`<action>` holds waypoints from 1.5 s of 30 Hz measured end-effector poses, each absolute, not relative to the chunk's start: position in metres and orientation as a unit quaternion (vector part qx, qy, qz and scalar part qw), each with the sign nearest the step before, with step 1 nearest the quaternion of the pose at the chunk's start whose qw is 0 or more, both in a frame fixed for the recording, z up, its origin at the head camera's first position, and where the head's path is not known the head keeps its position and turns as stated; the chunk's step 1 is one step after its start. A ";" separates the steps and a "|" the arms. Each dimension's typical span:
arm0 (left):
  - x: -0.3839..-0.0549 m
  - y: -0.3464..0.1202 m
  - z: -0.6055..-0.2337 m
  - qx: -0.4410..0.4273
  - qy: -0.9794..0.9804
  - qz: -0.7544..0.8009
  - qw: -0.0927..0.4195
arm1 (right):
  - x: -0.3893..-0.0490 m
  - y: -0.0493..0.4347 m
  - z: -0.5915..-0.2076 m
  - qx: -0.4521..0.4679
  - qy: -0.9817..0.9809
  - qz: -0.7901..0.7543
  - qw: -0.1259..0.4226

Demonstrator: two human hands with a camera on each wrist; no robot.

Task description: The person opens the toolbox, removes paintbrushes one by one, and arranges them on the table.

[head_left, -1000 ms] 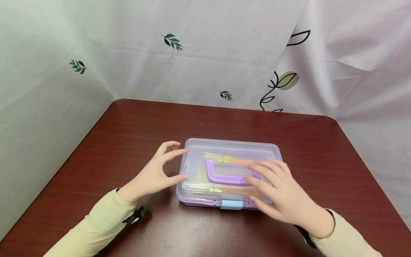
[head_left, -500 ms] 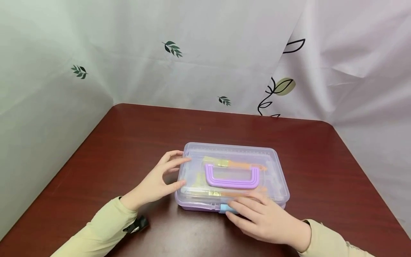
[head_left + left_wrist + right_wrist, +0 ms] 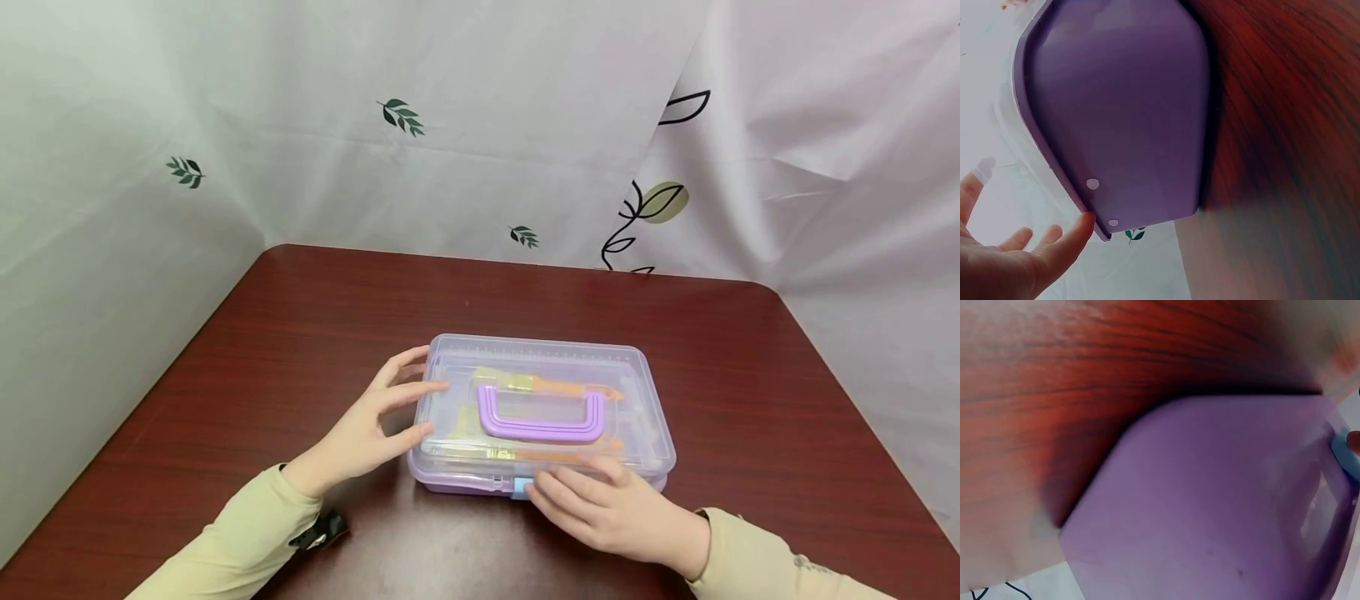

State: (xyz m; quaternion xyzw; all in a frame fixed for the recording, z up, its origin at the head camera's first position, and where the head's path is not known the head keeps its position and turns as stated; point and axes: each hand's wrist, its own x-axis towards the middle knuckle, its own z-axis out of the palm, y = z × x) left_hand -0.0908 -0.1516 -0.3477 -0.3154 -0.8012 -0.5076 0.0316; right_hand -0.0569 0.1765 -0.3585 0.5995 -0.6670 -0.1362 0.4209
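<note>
A plastic storage box with a clear lid (image 3: 645, 400) and a purple base (image 3: 457, 483) lies on the table, lid down. On top is a purple carry handle (image 3: 540, 431). Through the lid show paintbrushes (image 3: 555, 386) with orange handles and pale bristles. My left hand (image 3: 367, 425) is spread at the box's left end, fingertips on the lid's edge; the left wrist view has one fingertip right at the base's rim. My right hand (image 3: 615, 512) is at the front, a fingertip on the blue latch (image 3: 521, 488) and other fingers over the lid's front edge, partly covering the latch.
The dark red wooden table (image 3: 337, 308) extends around the box. White cloth (image 3: 450, 150) with leaf prints hangs behind and on both sides. A black strap (image 3: 322, 531) sits at the left wrist.
My right hand has moved left and nearer the body, from over the handle to the front latch, uncovering the handle and upper brush. My left hand stays at the left end with small finger shifts.
</note>
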 end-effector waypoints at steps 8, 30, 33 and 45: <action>-0.091 -0.152 -0.349 -0.327 -0.802 -0.498 0.045 | -0.059 0.173 -0.363 0.594 -0.658 -0.113 0.448; -0.092 -0.151 -0.355 -0.335 -0.799 -0.494 0.062 | -0.064 0.172 -0.373 0.595 -0.630 -0.072 0.494; -0.091 -0.151 -0.357 -0.339 -0.795 -0.497 0.071 | -0.065 0.172 -0.373 0.595 -0.625 -0.072 0.501; -0.091 -0.150 -0.356 -0.346 -0.789 -0.500 0.081 | -0.064 0.170 -0.378 0.596 -0.624 -0.062 0.502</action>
